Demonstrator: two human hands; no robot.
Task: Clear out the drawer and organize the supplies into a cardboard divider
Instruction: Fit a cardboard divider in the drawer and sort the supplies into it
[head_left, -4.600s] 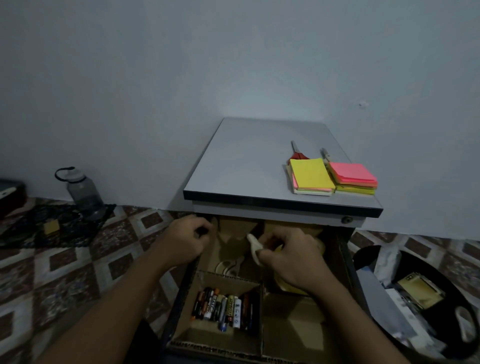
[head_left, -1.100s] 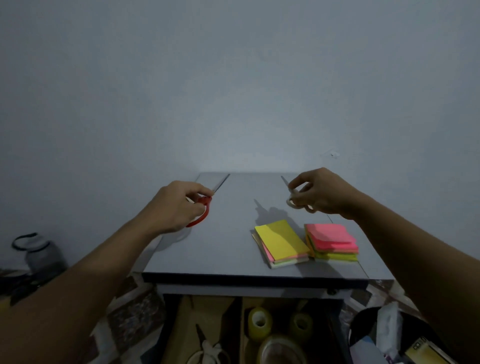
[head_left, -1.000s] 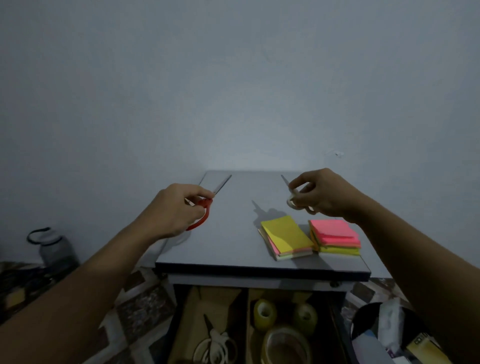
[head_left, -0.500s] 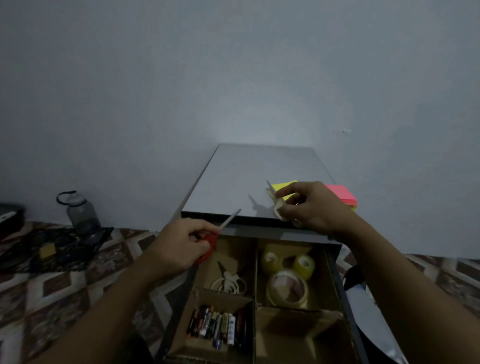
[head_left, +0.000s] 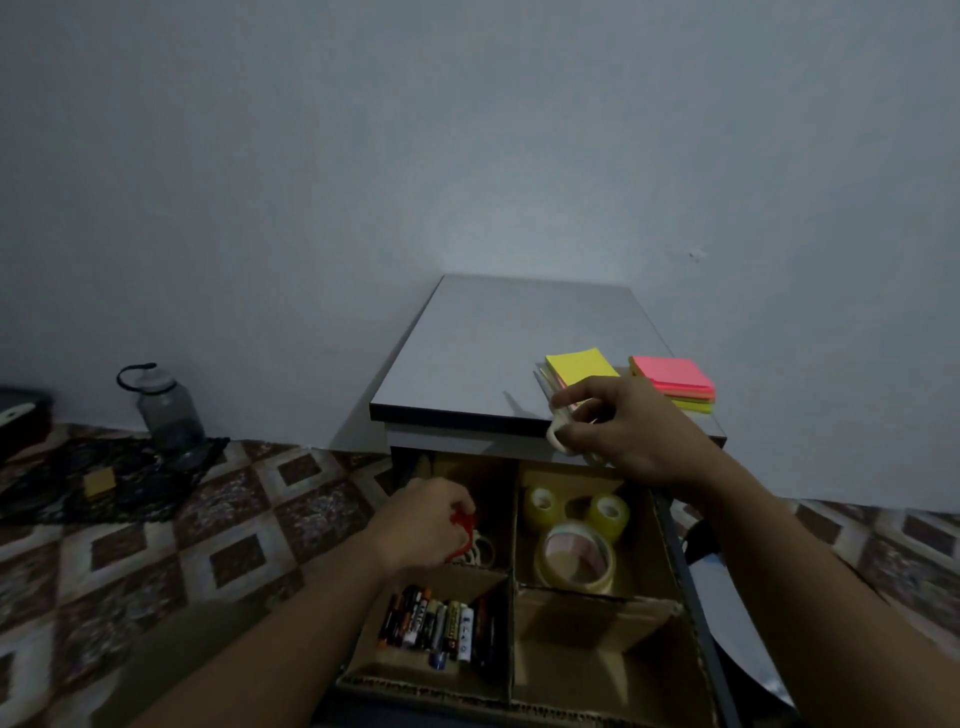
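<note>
— Fingers (head_left: 456, 508) of left hand (head_left: 423, 522)?
— Curled round red scissors (head_left: 464, 531), over cardboard divider (head_left: 587, 610) rear-left cell.
— Right hand (head_left: 623, 431)?
— Pinching white scissors (head_left: 558, 434) above cabinet top (head_left: 493, 353) front edge, open air around; tiled floor (head_left: 234, 545) leftward.

This looks like a room in a home. It has a plain painted wall (head_left: 467, 156) and a floor of brown patterned tiles (head_left: 249, 551). A water bottle (head_left: 169, 410) stands on dark cloth (head_left: 62, 483) on that floor. The open drawer (head_left: 698, 623) of a small grey-topped cabinet (head_left: 493, 364) holds household oddments (batteries (head_left: 441, 626), tape rolls (head_left: 574, 558)) in a cardboard divider (head_left: 587, 618).
</note>
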